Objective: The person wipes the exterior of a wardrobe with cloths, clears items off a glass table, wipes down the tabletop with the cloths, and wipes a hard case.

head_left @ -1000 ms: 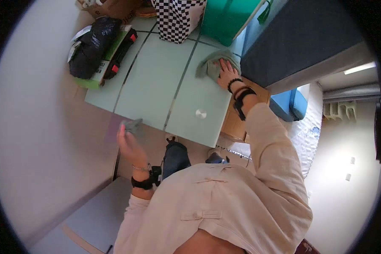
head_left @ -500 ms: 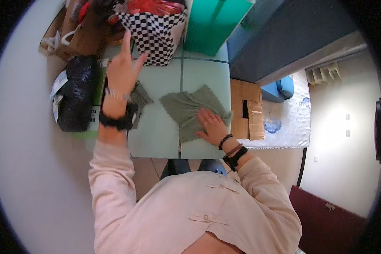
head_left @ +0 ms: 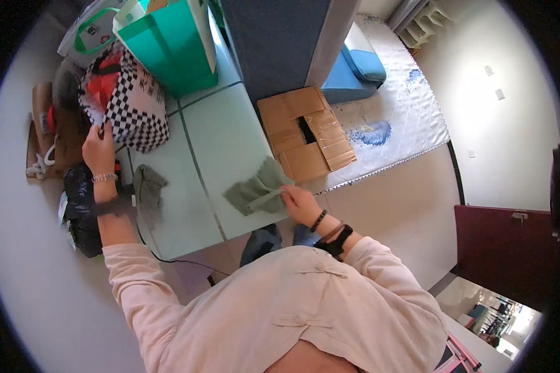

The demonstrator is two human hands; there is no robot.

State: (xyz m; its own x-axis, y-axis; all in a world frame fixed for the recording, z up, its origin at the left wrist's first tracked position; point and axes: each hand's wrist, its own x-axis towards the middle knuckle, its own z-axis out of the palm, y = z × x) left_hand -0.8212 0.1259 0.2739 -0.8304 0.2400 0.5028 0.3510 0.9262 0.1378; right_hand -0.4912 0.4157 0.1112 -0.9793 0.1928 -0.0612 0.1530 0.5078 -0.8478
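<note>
My left hand (head_left: pixel 99 149) is closed at the lower left edge of a black-and-white checkered bag (head_left: pixel 137 112) with red contents; its fingertips touch or pinch the bag's rim. My right hand (head_left: pixel 301 204) holds the right edge of a crumpled green cloth (head_left: pixel 255 189), which lies on the pale glass tabletop (head_left: pixel 199 137) near its front right corner. A second, darker grey-green cloth (head_left: pixel 148 189) rests on the tabletop to the right of my left wrist.
A green bag (head_left: pixel 174 50) stands behind the checkered one. A black plastic bag (head_left: pixel 83 211) and brown cardboard (head_left: pixel 65 137) are at the left. Beyond the table's right edge are a cardboard box (head_left: pixel 305 133), a blue cushion (head_left: pixel 354 71) and a dark red panel (head_left: pixel 504 248).
The view has turned to the right. My left hand has gone from spread fingers to closed at the checkered bag. My right hand, earlier flat on the green cloth, now grips its edge.
</note>
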